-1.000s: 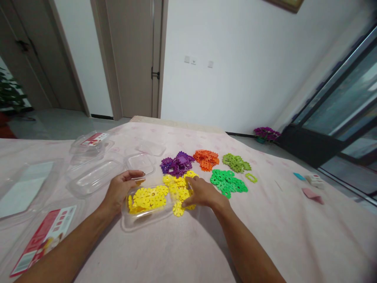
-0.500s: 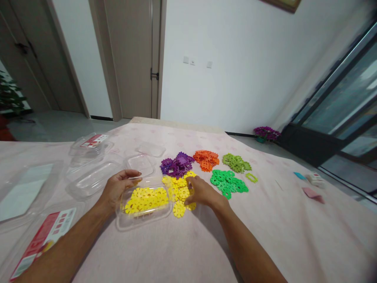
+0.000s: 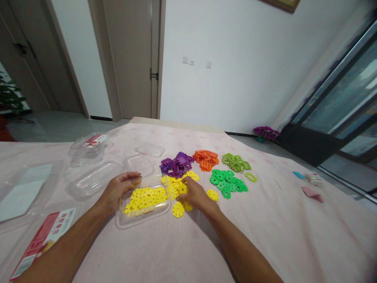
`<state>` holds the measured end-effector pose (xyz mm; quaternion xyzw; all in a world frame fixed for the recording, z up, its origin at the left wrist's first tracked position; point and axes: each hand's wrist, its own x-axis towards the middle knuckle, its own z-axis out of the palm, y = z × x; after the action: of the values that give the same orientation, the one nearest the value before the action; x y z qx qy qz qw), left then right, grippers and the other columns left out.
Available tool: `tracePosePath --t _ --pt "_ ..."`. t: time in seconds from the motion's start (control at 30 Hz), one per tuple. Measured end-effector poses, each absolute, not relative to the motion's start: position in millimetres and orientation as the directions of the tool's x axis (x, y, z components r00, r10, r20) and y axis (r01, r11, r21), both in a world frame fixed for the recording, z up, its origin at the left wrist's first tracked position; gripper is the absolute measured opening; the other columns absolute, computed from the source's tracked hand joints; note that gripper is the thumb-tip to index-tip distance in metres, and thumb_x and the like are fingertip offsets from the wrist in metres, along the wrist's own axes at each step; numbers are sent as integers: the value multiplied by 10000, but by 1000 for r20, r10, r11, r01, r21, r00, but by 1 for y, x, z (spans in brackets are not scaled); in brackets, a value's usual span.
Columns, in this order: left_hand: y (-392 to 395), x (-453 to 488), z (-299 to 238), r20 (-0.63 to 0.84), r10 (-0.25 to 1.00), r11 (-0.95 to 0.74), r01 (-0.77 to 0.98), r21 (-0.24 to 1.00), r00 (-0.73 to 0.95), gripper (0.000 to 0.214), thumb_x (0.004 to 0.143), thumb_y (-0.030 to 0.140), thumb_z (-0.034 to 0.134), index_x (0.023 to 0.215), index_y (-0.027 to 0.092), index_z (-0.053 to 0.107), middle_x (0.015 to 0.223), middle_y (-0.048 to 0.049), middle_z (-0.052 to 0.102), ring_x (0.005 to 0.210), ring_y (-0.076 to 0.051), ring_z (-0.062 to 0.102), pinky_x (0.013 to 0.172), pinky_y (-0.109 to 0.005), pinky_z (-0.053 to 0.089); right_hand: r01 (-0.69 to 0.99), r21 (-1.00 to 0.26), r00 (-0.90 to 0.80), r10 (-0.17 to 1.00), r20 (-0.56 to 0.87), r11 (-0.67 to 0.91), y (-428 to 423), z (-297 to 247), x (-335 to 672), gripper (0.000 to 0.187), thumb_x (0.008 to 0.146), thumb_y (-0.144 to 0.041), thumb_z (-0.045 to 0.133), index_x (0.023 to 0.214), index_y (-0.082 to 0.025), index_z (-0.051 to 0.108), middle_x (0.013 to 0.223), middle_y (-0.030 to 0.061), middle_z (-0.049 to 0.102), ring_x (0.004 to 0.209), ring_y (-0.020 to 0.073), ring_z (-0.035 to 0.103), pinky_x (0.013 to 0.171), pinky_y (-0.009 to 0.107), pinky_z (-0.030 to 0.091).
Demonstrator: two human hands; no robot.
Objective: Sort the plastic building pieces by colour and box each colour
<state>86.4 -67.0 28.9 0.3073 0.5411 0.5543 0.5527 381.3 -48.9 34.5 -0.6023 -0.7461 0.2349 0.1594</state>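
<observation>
My left hand (image 3: 118, 189) grips the left rim of a clear plastic tray (image 3: 143, 216) that holds several yellow snowflake-shaped pieces (image 3: 145, 197). My right hand (image 3: 193, 195) lies on the loose pile of yellow pieces (image 3: 179, 188) right of the tray, fingers curled round some of them. Single yellow pieces lie by it at the front (image 3: 178, 210) and to the right (image 3: 212, 194). All of this rests on a pink cloth (image 3: 265, 228).
Beyond the yellow pile lie heaps of purple (image 3: 177, 163), orange (image 3: 206, 159), olive-green (image 3: 235, 162) and bright green pieces (image 3: 227, 182). Empty clear trays and lids (image 3: 94, 177) lie to the left, two with red labels (image 3: 44, 237). Small cards (image 3: 312, 193) lie far right.
The tray has shifted a little to the left and lies flatter. My right hand has moved left onto the yellow pile, uncovering one yellow piece on its right.
</observation>
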Motion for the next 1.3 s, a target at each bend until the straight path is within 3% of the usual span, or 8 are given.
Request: tracePosePath --t 0.2,0.3,0.47,0.6,0.8,1.03,1.13,1.3 --pt "-68 87 29 -245 954 203 -228 952 -171 417 508 152 794 917 161 715 848 -67 753 757 -171 691 606 -226 495 811 -550 -252 967 -25 197 -39 29 386 269 632 -245 762 836 -198 592 788 -25 620 698 137 522 587 240 293" --pt "-68 87 29 -243 955 205 -215 955 -170 426 492 171 813 906 158 718 836 -77 752 766 -190 694 618 -246 498 739 -641 -295 955 -30 208 -30 26 392 150 649 -169 697 745 -182 583 674 -46 554 615 106 464 556 230 273" --pt "-66 87 25 -217 964 185 -192 964 -156 423 507 218 831 907 148 717 846 -93 750 766 -209 693 668 -292 511 543 -834 -263 963 -59 97 -21 31 406 130 625 -198 676 721 -172 592 605 -56 512 554 95 433 519 221 280" --pt "-65 88 24 -166 977 147 -138 979 -137 399 534 225 821 912 146 724 897 -100 752 821 -220 690 737 -310 509 365 -929 -155 988 2 59 -22 46 404 200 635 -310 690 728 -182 567 603 -59 504 528 90 410 504 223 290" --pt "-69 87 25 -95 993 93 -41 995 -76 367 648 297 756 986 156 730 1024 -122 742 915 -242 682 780 -319 500 124 -986 -61 992 108 115 -36 59 367 290 679 -413 716 779 -192 558 669 -30 560 586 111 466 538 231 360" --pt "-72 90 33 -54 996 53 -15 998 -76 348 677 409 743 925 164 746 993 -128 746 959 -270 681 839 -344 503 189 -954 -215 958 191 233 -58 63 328 289 813 -411 623 1014 -204 642 917 25 684 812 168 613 718 277 495" --pt "-73 91 33 -58 995 56 -24 998 -82 377 683 463 742 913 164 744 996 -134 747 965 -273 682 864 -356 500 225 -929 -193 948 254 295 -50 63 340 296 884 -407 533 1060 -201 653 981 40 695 896 185 632 807 310 503" --pt "-73 90 34 -67 996 66 -20 998 -60 387 704 484 733 933 172 739 986 -126 752 941 -256 690 870 -346 488 572 -765 -57 945 321 295 -18 48 383 284 898 -309 490 1092 -185 657 1113 84 681 1053 216 601 939 353 449"
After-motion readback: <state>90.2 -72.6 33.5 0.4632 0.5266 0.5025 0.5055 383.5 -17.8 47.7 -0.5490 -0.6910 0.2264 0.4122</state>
